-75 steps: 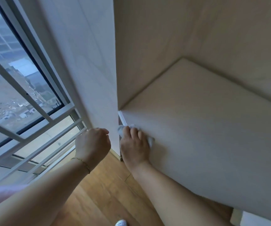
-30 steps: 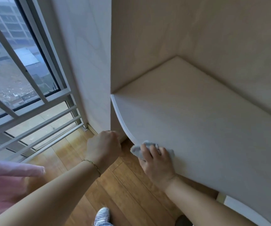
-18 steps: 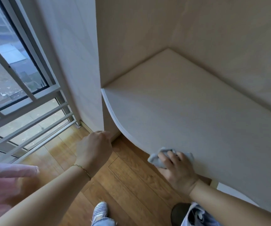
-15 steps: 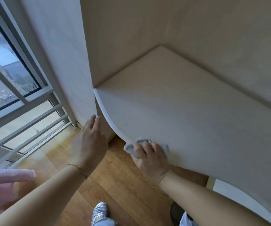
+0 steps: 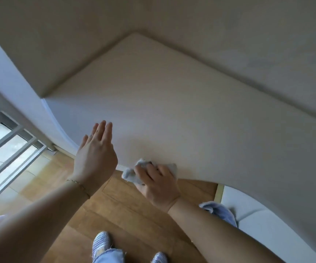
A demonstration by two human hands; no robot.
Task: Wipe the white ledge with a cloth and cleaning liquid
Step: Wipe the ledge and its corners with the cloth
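Observation:
The white ledge [image 5: 182,111] fills the middle of the head view, a broad pale shelf set into a corner, its front edge curving toward me. My right hand [image 5: 157,183] presses a crumpled grey-white cloth [image 5: 132,174] against that front edge near the middle. My left hand [image 5: 95,156] is flat and open, fingers together and stretched out, hovering over the ledge's front left part, just left of the cloth. It holds nothing. No cleaning liquid bottle is in view.
Beige walls [image 5: 229,35] close the ledge at the back and left. A window with white bars [image 5: 5,145] stands at the left. Wooden floor [image 5: 130,215] and my shoes [image 5: 101,242] lie below. A white cushion [image 5: 263,224] sits under the ledge at right.
My left hand went from a fist to an open palm and rose over the ledge. My right hand slid the cloth back and forth along the front edge. The view swung right.

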